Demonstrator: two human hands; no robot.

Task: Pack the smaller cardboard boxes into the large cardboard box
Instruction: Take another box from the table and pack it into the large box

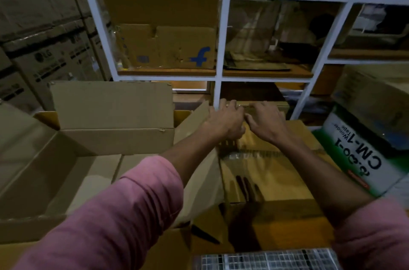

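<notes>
A large open cardboard box (73, 172) stands at the left with its flaps up; its bare floor shows. To its right lies a stack of smaller brown cardboard boxes (265, 172), the top one taped. My left hand (225, 119) and my right hand (265, 121) reach side by side to the far end of that stack. Their fingers curl over the far edge of a small box (263, 108) there. Pink sleeves cover both forearms. The fingertips are hidden behind the box edge.
A white metal shelf frame (219, 48) rises just behind the hands, holding a brown box with a blue logo (168, 48). A green and white tape carton (365, 150) leans at the right. Stacked printed cartons (44, 48) fill the left wall.
</notes>
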